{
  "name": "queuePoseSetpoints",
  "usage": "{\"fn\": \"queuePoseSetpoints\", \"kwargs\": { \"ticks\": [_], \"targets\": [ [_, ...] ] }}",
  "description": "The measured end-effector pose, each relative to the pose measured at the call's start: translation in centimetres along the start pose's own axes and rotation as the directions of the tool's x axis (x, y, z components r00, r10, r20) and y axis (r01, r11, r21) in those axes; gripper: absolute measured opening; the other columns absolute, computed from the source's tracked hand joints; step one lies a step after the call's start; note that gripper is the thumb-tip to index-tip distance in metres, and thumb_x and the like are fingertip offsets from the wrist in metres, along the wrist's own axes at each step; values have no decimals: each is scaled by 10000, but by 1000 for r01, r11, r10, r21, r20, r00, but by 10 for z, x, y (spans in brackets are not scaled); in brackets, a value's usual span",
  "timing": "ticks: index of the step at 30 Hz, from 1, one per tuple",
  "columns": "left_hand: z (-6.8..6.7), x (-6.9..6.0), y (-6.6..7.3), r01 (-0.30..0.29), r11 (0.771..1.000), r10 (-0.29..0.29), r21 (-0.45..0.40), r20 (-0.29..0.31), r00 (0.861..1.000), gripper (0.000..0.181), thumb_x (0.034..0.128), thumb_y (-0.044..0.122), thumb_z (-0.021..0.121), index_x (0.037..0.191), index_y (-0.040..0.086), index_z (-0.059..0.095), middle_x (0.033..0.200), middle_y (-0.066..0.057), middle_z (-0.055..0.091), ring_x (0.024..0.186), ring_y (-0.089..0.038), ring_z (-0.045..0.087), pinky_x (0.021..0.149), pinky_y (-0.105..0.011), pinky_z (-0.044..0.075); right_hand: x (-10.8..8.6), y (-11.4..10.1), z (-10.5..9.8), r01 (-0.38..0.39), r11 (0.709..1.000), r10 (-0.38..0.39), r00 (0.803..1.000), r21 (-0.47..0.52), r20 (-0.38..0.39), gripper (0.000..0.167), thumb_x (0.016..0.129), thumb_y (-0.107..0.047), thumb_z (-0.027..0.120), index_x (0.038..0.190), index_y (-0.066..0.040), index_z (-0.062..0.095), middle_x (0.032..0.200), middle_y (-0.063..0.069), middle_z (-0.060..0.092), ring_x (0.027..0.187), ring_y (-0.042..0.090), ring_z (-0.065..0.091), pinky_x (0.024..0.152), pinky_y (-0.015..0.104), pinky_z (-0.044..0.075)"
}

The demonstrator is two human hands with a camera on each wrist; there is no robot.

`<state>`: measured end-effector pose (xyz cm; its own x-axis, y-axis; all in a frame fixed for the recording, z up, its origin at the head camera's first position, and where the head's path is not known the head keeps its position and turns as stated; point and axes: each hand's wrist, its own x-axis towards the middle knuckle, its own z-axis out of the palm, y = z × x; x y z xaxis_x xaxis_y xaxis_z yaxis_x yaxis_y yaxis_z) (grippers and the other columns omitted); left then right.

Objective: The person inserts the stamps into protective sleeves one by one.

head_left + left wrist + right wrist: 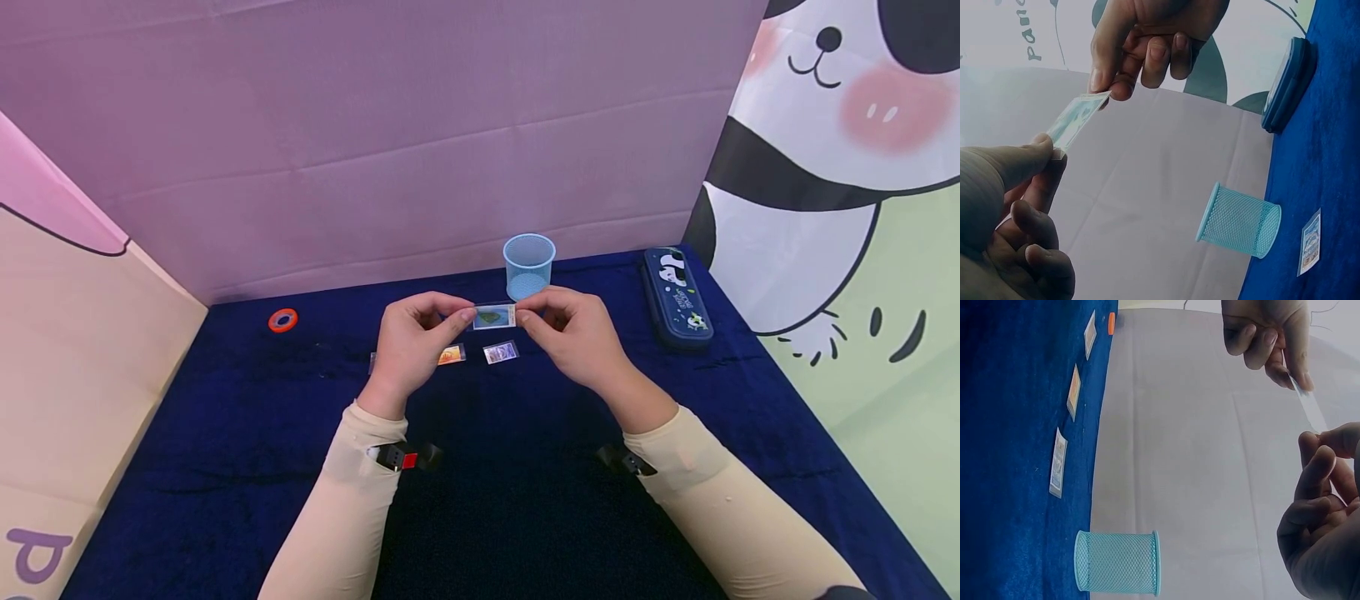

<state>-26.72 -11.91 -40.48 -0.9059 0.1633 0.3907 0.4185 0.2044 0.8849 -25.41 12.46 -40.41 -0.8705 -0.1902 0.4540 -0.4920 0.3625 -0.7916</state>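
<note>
Both hands hold up one small stamp in a clear sleeve [494, 317], with a green picture on it, above the table. My left hand [411, 340] pinches its left end between thumb and forefinger; my right hand [573, 337] pinches the right end the same way. In the left wrist view the sleeved stamp [1077, 124] stretches between the two thumbs. Below lie an orange stamp [452, 355] and a purple stamp [501, 352] on the cloth. Another stamp [1090, 335] shows in the right wrist view; in the head view my left hand mostly hides it.
A light blue mesh cup [528, 265] stands behind the hands near the back curtain. To the right lies a dark blue pencil case [677, 297] with a panda on it. An orange ring, like a tape roll [282, 320], lies at the far left on the dark blue cloth [225, 417].
</note>
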Motion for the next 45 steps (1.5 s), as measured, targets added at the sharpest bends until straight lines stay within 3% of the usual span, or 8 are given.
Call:
{"fn": "queuePoseSetpoints", "kwargs": {
  "ticks": [15,27,45],
  "targets": [
    [2,0,0,18,1000,-18,-11,8,1000,146,955,272,798,1036,154,830,946,-13,716,694,-244,512,576,-279,418,-1,0,0,-27,999,28,999,-31,42,105,1018,-179,716,1074,-125,786,878,31,656,675,226,529,571,282,439],
    [0,1,-1,10,1000,-9,-17,57,998,145,965,242,790,1043,125,827,912,-33,708,655,-231,494,539,-264,398,1,-1,-2,-2,1000,2,1000,8,2,77,1005,-151,732,1037,-99,779,850,43,677,662,228,537,569,268,444],
    [0,0,3,2,1000,-1,-25,61,998,133,971,229,786,1037,121,824,917,-24,721,651,-215,515,542,-261,412,1,0,-2,-10,1000,10,1000,26,0,98,1005,-130,724,1067,-78,779,853,57,667,662,222,531,563,259,440]
  ]
}}
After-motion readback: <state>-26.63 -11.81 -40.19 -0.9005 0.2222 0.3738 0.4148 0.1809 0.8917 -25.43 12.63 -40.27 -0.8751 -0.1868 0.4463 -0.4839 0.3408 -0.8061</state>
